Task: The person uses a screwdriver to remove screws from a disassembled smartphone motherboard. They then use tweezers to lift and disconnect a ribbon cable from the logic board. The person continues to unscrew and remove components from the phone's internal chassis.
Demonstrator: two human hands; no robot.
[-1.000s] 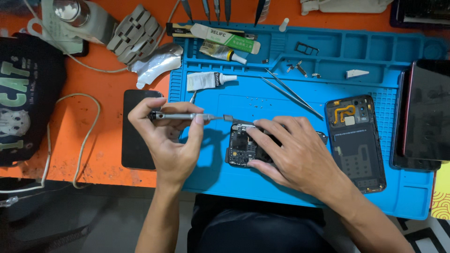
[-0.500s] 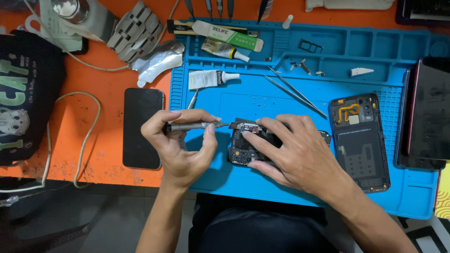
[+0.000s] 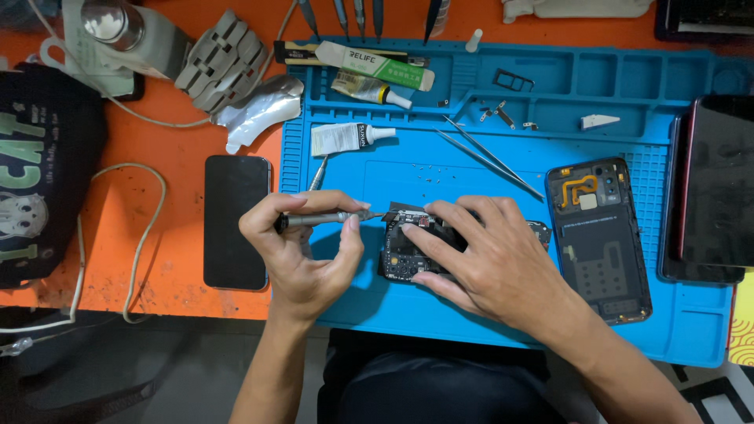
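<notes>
1. Blue is the work mat (image 3: 487,314), and the opened phone body (image 3: 408,245) lies near its front edge, its circuit board showing.
2. The left hand (image 3: 302,251) is closed around a thin metal screwdriver (image 3: 322,219), pinched between thumb and fingers, with the tip at the upper left corner of the phone body.
3. The right hand (image 3: 487,263) presses flat on the phone body; the fingers are spread and only steady it, they do not wrap around it.
4. Done, as I judge: the back cover (image 3: 601,235) is already off and lies apart to the right, and some small screws (image 3: 503,116) sit in the mat's upper part.
5. Left, as I judge: the inside is only partly taken apart. Tweezers (image 3: 487,157) and glue tubes (image 3: 345,137) wait unused. I cannot tell if the screw turns in or out.
</notes>
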